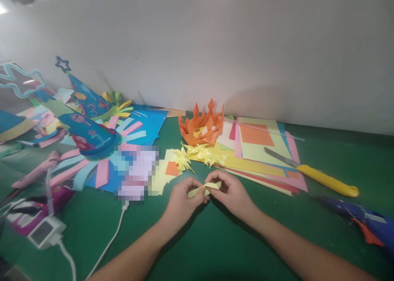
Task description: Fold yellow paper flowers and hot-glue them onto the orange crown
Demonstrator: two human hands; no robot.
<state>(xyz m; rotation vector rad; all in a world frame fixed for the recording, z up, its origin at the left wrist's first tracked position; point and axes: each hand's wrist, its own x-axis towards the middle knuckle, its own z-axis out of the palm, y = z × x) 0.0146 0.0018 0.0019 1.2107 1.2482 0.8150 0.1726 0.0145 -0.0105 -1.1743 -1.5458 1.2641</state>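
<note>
Both my hands meet over the green table and pinch one small folded piece of pale yellow paper [213, 186]. My left hand [184, 199] grips its left part, and my right hand [231, 192] grips the right part; the fingertips partly cover it. Just beyond the hands lie several spiky folded pale yellow paper shapes [205, 154]. Behind those stands an orange folded-paper crown [201, 127]. A small orange paper square [172, 168] rests on yellow sheets to the left of the shapes.
Stacked coloured paper [261, 149] lies at right, beside a yellow-handled knife [326, 179] and a blue glue gun [360, 215]. Decorated blue cone hats [89, 133] with paper strips stand at left. Nearer are a pink glue gun [40, 170], a white charger [46, 231] and cables.
</note>
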